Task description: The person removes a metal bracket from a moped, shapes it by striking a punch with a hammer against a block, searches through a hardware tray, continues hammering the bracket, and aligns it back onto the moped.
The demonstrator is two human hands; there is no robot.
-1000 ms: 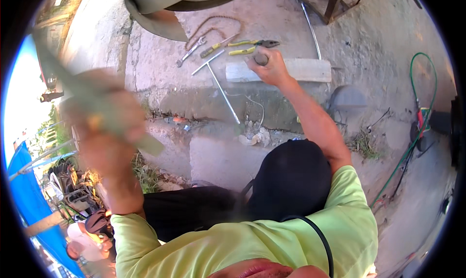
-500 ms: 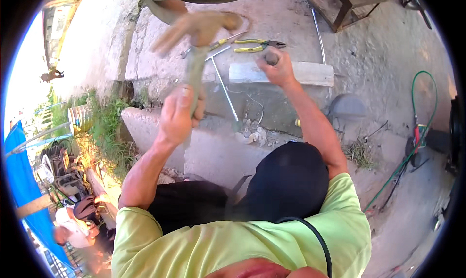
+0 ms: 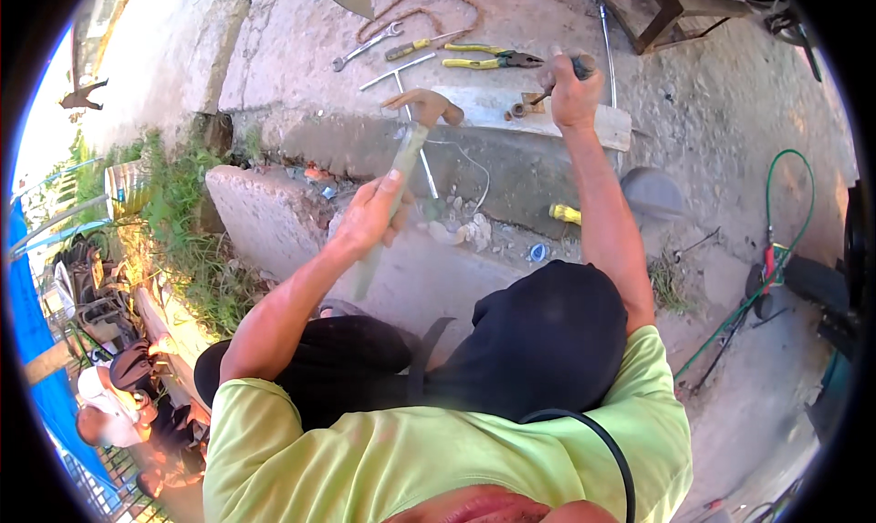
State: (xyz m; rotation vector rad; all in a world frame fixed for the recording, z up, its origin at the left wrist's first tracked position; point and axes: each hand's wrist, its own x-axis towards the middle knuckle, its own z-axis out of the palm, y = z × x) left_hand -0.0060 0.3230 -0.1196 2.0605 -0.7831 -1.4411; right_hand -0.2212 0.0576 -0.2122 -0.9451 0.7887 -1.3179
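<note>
My left hand (image 3: 370, 217) grips the pale wooden handle of a hammer (image 3: 402, 162). Its rusty claw head (image 3: 425, 104) hangs just above the left end of a pale plank (image 3: 584, 121) on the concrete ledge. My right hand (image 3: 570, 89) is closed round a dark-handled tool (image 3: 584, 65), a chisel or screwdriver. The tool's shaft slants down-left to a small brass-coloured fitting (image 3: 524, 109) on the plank. The hammer head is a short way left of that fitting.
Yellow-handled pliers (image 3: 484, 62), a wrench (image 3: 365, 47), a yellow-handled screwdriver (image 3: 415, 47) and a thin metal rod (image 3: 418, 149) lie on the concrete behind the plank. A green hose (image 3: 787, 240) runs at right, grass (image 3: 196, 267) grows at left, and wooden furniture (image 3: 657, 12) stands top right.
My left hand has swung the hammer from high at the left down to the plank. My right hand has stayed on the plank, holding its tool.
</note>
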